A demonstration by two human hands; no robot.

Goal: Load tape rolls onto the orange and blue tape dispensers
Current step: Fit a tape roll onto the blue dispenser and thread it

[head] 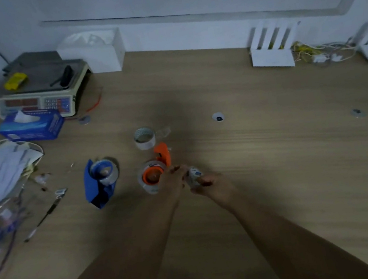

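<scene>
Orange dispenser, clear roll already seated on it, lies on the table just beside the left hand.
Blue dispenser nearby also holds a roll, and a spare roll stands behind. The right hand pinches a small white scrap. The left hand's hold is too blurred to tell. Loading looks nearly finished, so next the scrap probably needs setting aside.
</scene>
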